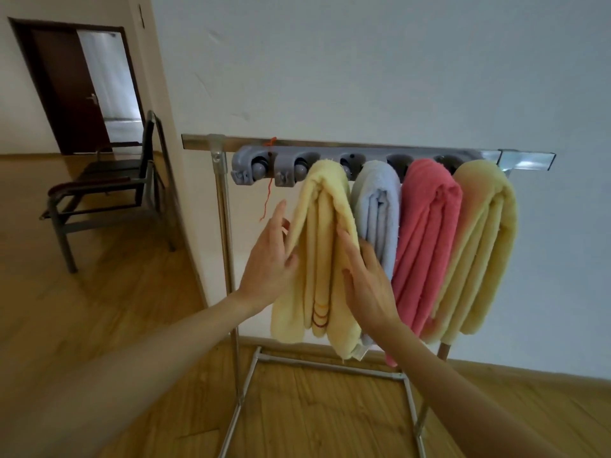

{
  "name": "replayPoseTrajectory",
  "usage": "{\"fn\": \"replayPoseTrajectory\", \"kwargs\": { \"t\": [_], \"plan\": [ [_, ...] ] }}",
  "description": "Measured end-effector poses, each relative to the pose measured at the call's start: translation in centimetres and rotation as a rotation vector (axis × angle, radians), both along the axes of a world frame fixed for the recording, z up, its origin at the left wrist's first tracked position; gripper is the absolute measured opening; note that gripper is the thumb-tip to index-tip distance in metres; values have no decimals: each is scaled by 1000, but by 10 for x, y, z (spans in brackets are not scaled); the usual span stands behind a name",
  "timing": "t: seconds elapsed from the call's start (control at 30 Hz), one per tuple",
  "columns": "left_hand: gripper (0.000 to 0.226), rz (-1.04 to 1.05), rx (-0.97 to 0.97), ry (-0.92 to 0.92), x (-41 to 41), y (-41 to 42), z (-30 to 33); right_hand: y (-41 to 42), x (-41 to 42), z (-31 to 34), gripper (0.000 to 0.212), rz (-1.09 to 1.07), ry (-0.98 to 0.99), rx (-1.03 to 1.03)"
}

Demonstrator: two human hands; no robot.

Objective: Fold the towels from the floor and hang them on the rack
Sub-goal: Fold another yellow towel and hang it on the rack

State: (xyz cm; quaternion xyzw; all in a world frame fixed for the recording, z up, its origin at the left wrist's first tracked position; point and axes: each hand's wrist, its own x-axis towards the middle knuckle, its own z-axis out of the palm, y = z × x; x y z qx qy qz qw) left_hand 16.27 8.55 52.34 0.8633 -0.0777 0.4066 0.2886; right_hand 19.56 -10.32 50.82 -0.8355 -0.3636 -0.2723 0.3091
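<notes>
A metal rack (222, 226) stands against the wall with a grey clip holder (254, 163) on its top bar. Several folded towels hang from it: a yellow towel (317, 246) at the left, then a light blue towel (378, 206), a pink towel (426, 233) and another yellow towel (479, 246) at the right. My left hand (269, 256) lies flat with straight fingers against the left side of the left yellow towel. On that towel's right side my right hand (365, 282) presses with straight fingers.
A dark chair (109, 190) stands to the left by the wall corner. An open doorway (105, 84) lies beyond it. The rack's base bars (330, 361) run along the wooden floor below the towels. An orange thread (268, 196) dangles from the holder.
</notes>
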Motion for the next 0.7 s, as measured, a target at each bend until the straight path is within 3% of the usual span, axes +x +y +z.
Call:
{"fn": "replayPoseTrajectory", "kwargs": {
  "t": [0.1,0.17,0.27,0.37,0.47,0.6,0.7],
  "plan": [
    [66,160,-70,144,3,1,-23,-6,1,-15,53,-17,-37,-24],
    [52,175,-109,347,9,10,-35,-9,1,-25,50,-52,-54,-70],
    [31,130,-363,656,13,22,-42,-13,0,-39,55,-62,-46,-127],
    [15,351,-596,483,16,29,-47,-14,0,-51,58,-49,-44,-130],
    [13,505,-657,253,19,31,-54,-12,1,-61,59,-69,-42,-86],
    [13,185,-382,407,17,17,-73,-8,-4,-71,61,-67,-37,0],
    [44,-74,-399,534,14,0,-92,-7,-10,-73,73,-24,-45,95]
  ]
}}
